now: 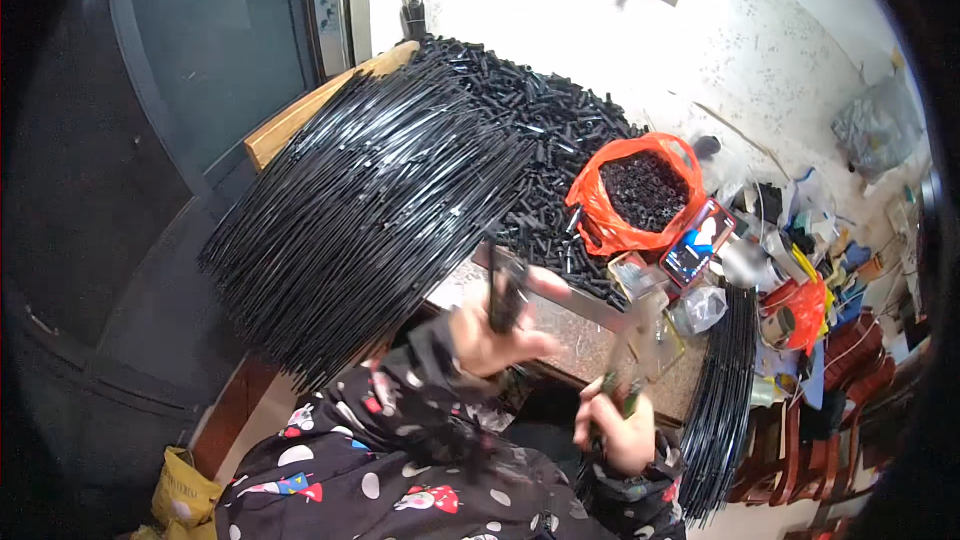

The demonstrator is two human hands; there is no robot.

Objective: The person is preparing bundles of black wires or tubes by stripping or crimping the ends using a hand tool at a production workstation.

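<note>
My left hand (480, 340) is in front of the table edge, its fingers curled round a black tubular piece (508, 295) with a thin black rod standing up from it. To its right and lower, my right hand (618, 432) is closed round the green handle of a tool (628, 398). The upper part of this tool is smeared by motion, so its kind does not show. A great sheaf of thin black rods (370, 200) lies on the left of the table. Behind it spreads a heap of short black tubes (540, 110).
A red plastic bag (590, 210) of small black parts stands right of the heap, beside a lit phone (697, 245). More black rods (722, 400) hang over the table's right side. Mixed clutter (800, 260) lies farther right. A yellow bag (185, 490) is at lower left.
</note>
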